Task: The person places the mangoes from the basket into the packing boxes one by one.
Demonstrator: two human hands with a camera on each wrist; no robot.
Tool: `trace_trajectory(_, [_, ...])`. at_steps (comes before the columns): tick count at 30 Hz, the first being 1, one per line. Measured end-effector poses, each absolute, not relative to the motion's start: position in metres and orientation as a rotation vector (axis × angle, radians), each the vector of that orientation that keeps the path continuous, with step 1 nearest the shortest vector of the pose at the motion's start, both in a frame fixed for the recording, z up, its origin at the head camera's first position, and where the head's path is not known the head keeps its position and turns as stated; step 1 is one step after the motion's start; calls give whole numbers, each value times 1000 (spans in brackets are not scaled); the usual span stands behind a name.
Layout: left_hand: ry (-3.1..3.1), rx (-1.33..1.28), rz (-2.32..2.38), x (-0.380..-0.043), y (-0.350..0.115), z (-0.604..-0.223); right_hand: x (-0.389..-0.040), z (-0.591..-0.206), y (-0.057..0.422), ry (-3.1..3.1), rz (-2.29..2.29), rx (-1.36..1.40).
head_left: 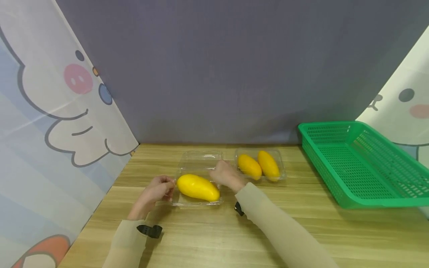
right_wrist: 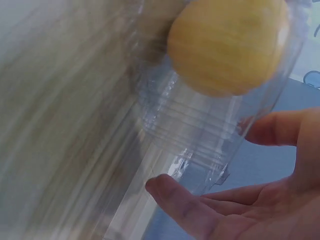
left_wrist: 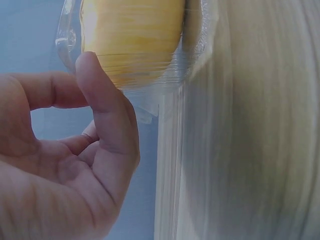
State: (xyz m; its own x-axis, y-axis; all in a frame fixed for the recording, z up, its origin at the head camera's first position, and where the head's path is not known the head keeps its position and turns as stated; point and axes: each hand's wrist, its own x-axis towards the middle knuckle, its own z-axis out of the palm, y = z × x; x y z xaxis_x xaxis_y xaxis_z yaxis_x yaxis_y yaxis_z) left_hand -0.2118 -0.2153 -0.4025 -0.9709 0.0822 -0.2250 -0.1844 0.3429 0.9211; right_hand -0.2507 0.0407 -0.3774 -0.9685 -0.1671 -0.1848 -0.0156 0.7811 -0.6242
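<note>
A large yellow mango (head_left: 197, 187) lies in the bottom half of a clear plastic clamshell box (head_left: 197, 204), whose lid (head_left: 197, 160) is folded back toward the wall. My left hand (head_left: 157, 193) is at the box's left end; thumb and a finger (left_wrist: 107, 100) pinch its rim in the left wrist view. My right hand (head_left: 226, 174) reaches to the right end near the hinge. In the right wrist view its thumb (right_wrist: 275, 129) touches the box wall, while the other fingers (right_wrist: 185, 205) extend loosely past the corner.
Behind my right hand, a second clear box (head_left: 283, 175) holds two smaller mangoes (head_left: 268, 163). A green plastic basket (head_left: 325, 182) stands on the right of the wooden table (head_left: 194, 242). A grey wall panel (head_left: 214, 74) rises along the table's far edge.
</note>
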Motion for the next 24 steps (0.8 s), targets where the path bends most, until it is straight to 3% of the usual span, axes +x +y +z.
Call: trace_trajectory(24, [2398,-120,1676,-211,-219,-401,-259,-373,41,2707,-1345,-127])
